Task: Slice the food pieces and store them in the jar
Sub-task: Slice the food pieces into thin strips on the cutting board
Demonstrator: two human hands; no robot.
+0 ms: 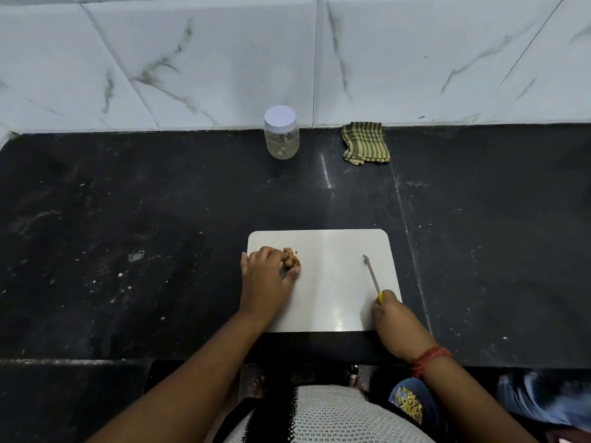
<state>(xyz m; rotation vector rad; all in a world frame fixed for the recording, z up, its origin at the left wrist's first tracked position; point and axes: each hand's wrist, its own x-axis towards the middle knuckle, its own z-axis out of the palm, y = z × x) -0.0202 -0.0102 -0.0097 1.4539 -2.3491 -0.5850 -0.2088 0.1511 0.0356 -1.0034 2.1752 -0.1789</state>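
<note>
Nearest, the right hand (pixel 388 306) was curled round a knife (pixel 372 276) with a yellow handle, blade pointing away over the white cutting board (pixel 335 298). Farther along the board's left side, the left hand (pixel 268 276) pinched a brown clump of food pieces (pixel 292 259), possibly walnuts, between fingers and thumb. Well beyond, by the wall, stood the lidded jar (pixel 281 135) on the black counter (pixel 128 235), a checked cloth (pixel 364 142) to its right.
</note>
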